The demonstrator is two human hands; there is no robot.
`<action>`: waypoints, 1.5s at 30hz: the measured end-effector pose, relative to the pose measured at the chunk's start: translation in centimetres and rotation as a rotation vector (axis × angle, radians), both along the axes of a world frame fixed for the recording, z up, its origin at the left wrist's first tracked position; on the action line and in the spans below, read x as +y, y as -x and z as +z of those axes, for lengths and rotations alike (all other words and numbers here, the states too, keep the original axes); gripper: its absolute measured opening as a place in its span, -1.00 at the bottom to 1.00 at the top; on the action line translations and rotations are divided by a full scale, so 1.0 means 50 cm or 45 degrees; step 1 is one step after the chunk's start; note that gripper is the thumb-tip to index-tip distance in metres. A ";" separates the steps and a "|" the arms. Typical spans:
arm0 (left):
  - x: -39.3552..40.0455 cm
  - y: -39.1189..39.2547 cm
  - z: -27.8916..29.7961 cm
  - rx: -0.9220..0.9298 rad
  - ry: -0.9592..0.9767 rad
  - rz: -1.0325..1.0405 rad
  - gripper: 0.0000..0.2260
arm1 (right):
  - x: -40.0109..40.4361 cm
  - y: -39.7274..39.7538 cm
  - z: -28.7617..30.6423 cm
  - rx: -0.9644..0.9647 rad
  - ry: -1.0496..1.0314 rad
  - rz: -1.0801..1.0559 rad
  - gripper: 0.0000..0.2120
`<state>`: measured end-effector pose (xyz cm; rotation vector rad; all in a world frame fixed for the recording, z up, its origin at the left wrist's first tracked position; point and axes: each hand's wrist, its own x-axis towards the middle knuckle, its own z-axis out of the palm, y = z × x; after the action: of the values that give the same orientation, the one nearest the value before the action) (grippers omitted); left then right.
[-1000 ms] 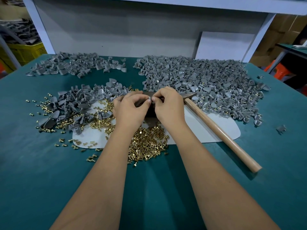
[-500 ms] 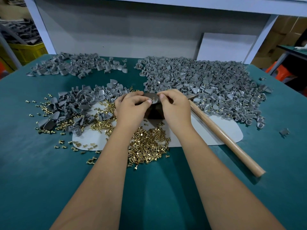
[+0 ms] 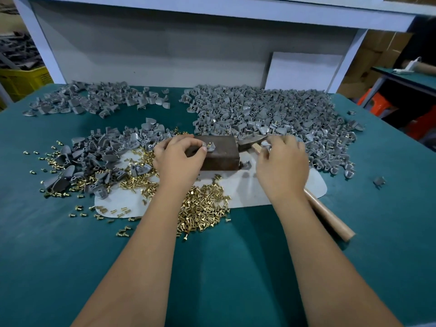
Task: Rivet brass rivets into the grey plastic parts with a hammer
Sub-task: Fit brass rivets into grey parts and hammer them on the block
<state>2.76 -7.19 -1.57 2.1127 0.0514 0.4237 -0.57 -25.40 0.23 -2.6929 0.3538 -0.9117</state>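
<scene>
I see left hand (image 3: 180, 155) pinching grey plastic part (image 3: 210, 147) with brass rivet upright on steel block (image 3: 218, 152), frame centre. Right hand (image 3: 282, 161) curling over hammer (image 3: 326, 214) neck just right of block; handle runs toward lower right.

Two bare forearms, hands (image 3: 179, 154) ungloved, no sleeves visible.

Small assembly workshop, green-matted workbench (image 3: 70, 267), heaps of grey plastic parts (image 3: 271, 109), loose brass rivets (image 3: 203, 211), yellow crate (image 3: 22, 81)
</scene>
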 end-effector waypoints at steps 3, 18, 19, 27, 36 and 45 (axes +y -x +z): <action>-0.002 0.005 0.003 0.002 -0.006 -0.004 -0.80 | -0.037 0.023 -0.007 0.385 0.191 -0.198 -0.67; -0.004 0.011 -0.003 -0.013 -0.072 0.038 -0.97 | -0.013 0.020 0.050 0.273 -0.072 -0.125 -0.87; -0.005 0.010 -0.004 -0.017 -0.085 0.042 -0.97 | -0.011 0.027 0.053 0.240 -0.119 -0.087 -0.85; -0.002 0.009 -0.009 -0.028 -0.002 0.047 -0.96 | 0.032 0.069 0.103 0.324 -0.106 0.287 -0.70; -0.006 0.009 -0.008 -0.010 0.005 0.082 -0.94 | 0.066 0.083 0.095 0.314 0.106 0.279 -0.57; -0.007 0.009 -0.006 0.007 -0.001 0.090 -0.90 | 0.083 0.086 0.085 0.306 0.132 0.252 -0.56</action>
<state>2.29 -7.52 -1.90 2.1176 0.1297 0.4602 -4.85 -21.26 4.48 -2.8758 0.0859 -0.5675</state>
